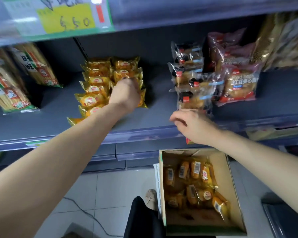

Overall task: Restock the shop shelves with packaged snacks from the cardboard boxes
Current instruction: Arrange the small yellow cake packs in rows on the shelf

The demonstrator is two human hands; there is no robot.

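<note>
1. Reaching deep over the shelf [144, 117], your left hand [126, 95] lies on the right column of the yellow snack packs [96, 79]. The back of the hand hides its fingers, so I cannot tell if they grasp a pack or only press on it.
2. These packs lie in two overlapped columns, each one leaning on the pack behind it, so the labels face the buyer. I judge that you are adding to the right column or making it straight.
3. Your right hand [193, 125] hovers at the front lip of the shelf, just under the dark-wrapped packs [193, 83]. Its fingers are loosely bent and released, with nothing in them that I can see.
4. The cardboard box [227, 179] stands open on the floor [110, 186], below your right hand, so each reach down is short. More boxed packs [196, 172] lie loose in its bottom, so the restocking is not finished.
5. For open room, bare shelf shows between the yellow columns and the dark-wrapped packs, and also on the left toward the rice cracker bags [33, 66].
6. Mind two edges. The upper shelf with its price label [65, 18] hangs low over the goods, so keep your wrists low. The left column comes near the front lip, where a push may slide a pack off.
</note>
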